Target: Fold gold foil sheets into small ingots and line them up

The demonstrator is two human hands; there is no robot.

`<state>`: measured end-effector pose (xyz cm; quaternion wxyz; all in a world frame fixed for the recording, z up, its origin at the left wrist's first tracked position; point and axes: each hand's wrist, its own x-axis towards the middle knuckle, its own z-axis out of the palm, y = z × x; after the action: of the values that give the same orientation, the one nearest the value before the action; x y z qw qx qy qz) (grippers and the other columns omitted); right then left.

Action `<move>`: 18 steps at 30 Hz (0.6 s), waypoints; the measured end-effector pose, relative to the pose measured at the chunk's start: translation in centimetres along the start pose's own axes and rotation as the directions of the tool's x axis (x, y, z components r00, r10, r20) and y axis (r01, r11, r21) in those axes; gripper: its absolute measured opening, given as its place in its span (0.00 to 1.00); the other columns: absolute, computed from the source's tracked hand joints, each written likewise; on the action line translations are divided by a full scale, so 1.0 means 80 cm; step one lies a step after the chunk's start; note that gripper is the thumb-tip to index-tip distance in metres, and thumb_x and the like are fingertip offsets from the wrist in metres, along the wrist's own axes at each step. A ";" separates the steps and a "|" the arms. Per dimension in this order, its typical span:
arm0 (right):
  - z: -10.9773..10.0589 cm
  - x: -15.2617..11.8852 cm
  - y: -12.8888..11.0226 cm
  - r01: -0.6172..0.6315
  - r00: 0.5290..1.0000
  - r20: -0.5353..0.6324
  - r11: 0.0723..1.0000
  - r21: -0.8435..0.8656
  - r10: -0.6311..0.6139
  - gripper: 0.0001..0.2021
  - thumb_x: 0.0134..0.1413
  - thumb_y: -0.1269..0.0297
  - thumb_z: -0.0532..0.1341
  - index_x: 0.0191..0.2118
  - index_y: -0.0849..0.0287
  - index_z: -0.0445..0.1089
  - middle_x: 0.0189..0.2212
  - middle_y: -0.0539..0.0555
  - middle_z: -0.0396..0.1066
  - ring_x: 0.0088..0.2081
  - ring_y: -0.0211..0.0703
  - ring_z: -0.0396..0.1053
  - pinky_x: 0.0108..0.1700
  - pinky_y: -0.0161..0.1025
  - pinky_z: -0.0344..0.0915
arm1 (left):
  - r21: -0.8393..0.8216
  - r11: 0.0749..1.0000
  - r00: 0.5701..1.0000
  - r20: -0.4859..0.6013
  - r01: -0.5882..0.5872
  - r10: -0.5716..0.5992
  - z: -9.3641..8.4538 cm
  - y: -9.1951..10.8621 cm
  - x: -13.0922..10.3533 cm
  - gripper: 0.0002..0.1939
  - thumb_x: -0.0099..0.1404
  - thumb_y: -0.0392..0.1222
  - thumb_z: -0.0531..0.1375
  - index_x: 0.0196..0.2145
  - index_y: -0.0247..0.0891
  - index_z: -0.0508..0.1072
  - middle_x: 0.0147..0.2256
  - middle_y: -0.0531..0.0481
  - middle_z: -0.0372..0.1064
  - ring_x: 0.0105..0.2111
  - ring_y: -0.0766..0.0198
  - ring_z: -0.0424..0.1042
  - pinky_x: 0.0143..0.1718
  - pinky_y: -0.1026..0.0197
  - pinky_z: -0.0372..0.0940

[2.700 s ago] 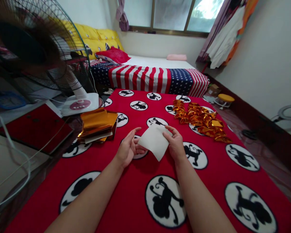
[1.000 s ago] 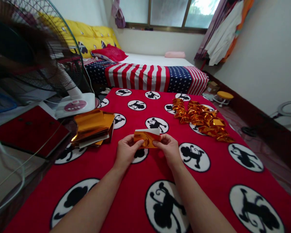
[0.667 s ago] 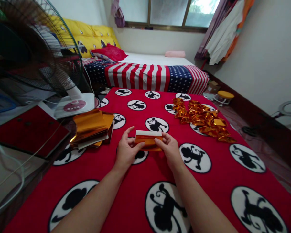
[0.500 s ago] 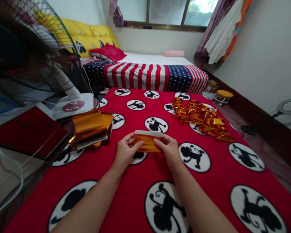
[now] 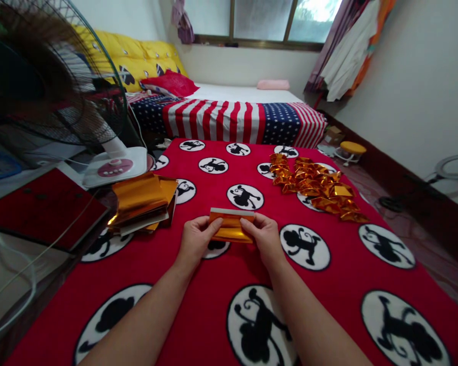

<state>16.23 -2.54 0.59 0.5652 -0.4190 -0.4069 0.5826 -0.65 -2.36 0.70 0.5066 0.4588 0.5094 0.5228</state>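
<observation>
A folded sheet of gold foil paper (image 5: 232, 229) with a pale strip along its far edge is held just above the red cloth. My left hand (image 5: 197, 236) pinches its left end, thumb on top. At the right end, my right hand (image 5: 265, 236) grips it the same way; the fingers beneath are hidden. To the left lies a stack of flat gold foil paper sheets (image 5: 139, 198). Several folded gold foil pieces (image 5: 309, 183) sit in rows at the far right of the cloth.
A red cloth with monkey prints (image 5: 213, 330) covers the surface under my hands. At left are a standing fan (image 5: 116, 162) and a dark red panel (image 5: 41, 203). Beyond is a bed (image 5: 229, 119); a yellow stool (image 5: 353, 148) stands at the right.
Both thumbs still press the foil paper. Its near part now bulges with a bright crease, and the pale strip at the far edge looks thinner and slightly lower.
</observation>
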 end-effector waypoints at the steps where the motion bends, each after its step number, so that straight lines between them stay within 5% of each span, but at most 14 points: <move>1: 0.000 0.000 0.000 0.006 1.000 0.000 1.000 -0.008 -0.006 0.12 0.43 0.58 0.71 0.33 0.59 0.76 0.27 0.51 0.75 0.28 0.40 0.71 0.31 0.35 0.68 | 0.004 1.000 1.000 -0.002 0.001 -0.001 0.001 0.000 0.000 0.15 0.53 0.50 0.67 0.28 0.32 0.77 0.24 0.51 0.73 0.25 0.65 0.70 0.27 0.66 0.65; 18: 0.006 -0.005 -0.008 0.033 0.998 -0.054 0.999 -0.043 -0.036 0.11 0.44 0.56 0.70 0.30 0.59 0.76 0.26 0.50 0.74 0.26 0.40 0.70 0.29 0.35 0.66 | 0.105 0.992 0.997 -0.004 -0.074 0.075 -0.002 -0.008 0.001 0.19 0.55 0.54 0.65 0.25 0.33 0.75 0.21 0.54 0.68 0.22 0.67 0.66 0.24 0.68 0.60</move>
<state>16.00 -2.93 1.33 0.5771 -0.4397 -0.4107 0.5523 -0.77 -2.34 0.07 0.4598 0.5016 0.5206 0.5157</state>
